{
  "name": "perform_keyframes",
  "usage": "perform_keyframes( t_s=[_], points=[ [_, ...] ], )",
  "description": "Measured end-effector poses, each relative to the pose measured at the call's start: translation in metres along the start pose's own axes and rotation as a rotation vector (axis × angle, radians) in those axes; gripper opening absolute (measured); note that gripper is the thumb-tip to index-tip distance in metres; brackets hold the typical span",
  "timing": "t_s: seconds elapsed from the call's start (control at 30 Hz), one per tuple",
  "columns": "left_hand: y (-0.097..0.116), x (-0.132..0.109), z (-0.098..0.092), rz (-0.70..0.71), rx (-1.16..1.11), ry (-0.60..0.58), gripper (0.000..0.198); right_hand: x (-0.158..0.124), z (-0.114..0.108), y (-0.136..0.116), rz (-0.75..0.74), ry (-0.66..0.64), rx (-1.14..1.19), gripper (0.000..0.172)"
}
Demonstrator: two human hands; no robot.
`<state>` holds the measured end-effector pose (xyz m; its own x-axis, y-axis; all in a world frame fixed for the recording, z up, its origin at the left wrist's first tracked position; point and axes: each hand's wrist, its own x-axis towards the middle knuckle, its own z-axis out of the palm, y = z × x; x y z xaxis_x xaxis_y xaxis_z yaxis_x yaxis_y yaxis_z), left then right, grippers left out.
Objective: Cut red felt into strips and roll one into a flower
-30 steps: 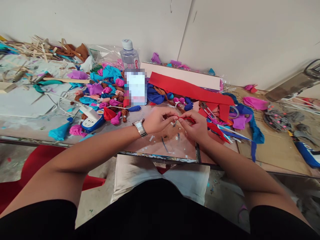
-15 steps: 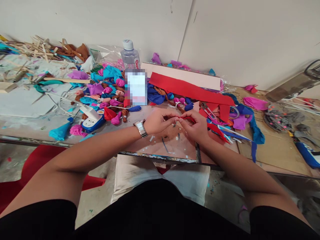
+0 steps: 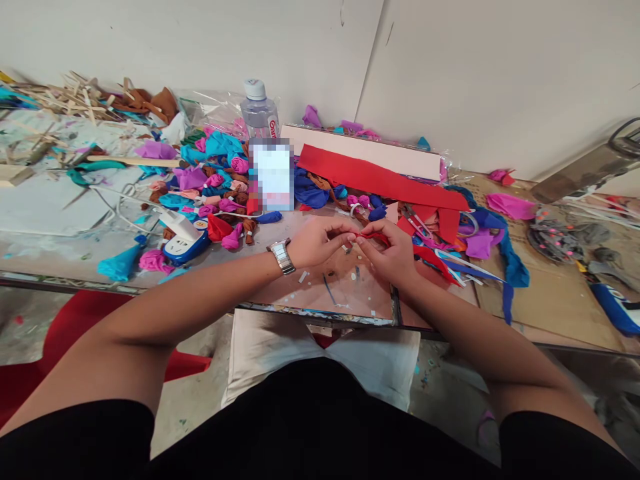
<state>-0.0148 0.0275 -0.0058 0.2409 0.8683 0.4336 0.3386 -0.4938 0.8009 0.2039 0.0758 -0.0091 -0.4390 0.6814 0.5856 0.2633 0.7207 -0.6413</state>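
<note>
My left hand [image 3: 315,241], with a metal watch [image 3: 281,256] on its wrist, and my right hand [image 3: 393,255] meet fingertip to fingertip over the worktable [image 3: 345,287]. Both pinch a small piece of red cloth [image 3: 371,237] between them; most of it is hidden by my fingers. A red strip [image 3: 434,261] trails from under my right hand toward the right. A long red cloth band [image 3: 380,179] lies just behind my hands.
Rolled cloth buds in pink, purple, blue and teal [image 3: 210,180] crowd the table's left middle. A water bottle [image 3: 259,113] stands at the back, a white and blue power strip [image 3: 183,237] left, scissors [image 3: 414,221] right, wood strips [image 3: 65,97] far left.
Almost nothing has changed; my fingers shift slightly on the red cloth while both hands stay in the same spot.
</note>
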Motion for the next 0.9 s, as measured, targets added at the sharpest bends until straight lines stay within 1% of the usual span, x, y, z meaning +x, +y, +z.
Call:
perform_keyframes(
  t_s=[0.17,0.37,0.47,0.73,0.9],
  points=[
    [-0.0008,-0.0007,0.0006,-0.014,-0.001,-0.009,0.033,-0.0014,-0.0002,0.0002,0.027,-0.003,0.021,0.020],
    [0.0014,-0.0002,0.0000,-0.002,-0.010,0.026,0.033,-0.0014,-0.0021,-0.0017,-0.022,-0.014,0.003,0.021],
    [0.0026,-0.0002,-0.0001,-0.004,-0.032,0.017,0.031,-0.0003,-0.0016,-0.0011,-0.045,-0.011,-0.009,0.021],
    [0.0019,-0.0017,0.0025,-0.089,-0.076,-0.028,0.034,-0.0010,-0.0001,0.0047,-0.026,0.023,-0.009,0.024],
    [-0.0027,-0.0013,0.0023,-0.097,-0.096,-0.015,0.032,-0.0011,0.0004,0.0042,-0.034,0.024,0.000,0.023]
  ],
)
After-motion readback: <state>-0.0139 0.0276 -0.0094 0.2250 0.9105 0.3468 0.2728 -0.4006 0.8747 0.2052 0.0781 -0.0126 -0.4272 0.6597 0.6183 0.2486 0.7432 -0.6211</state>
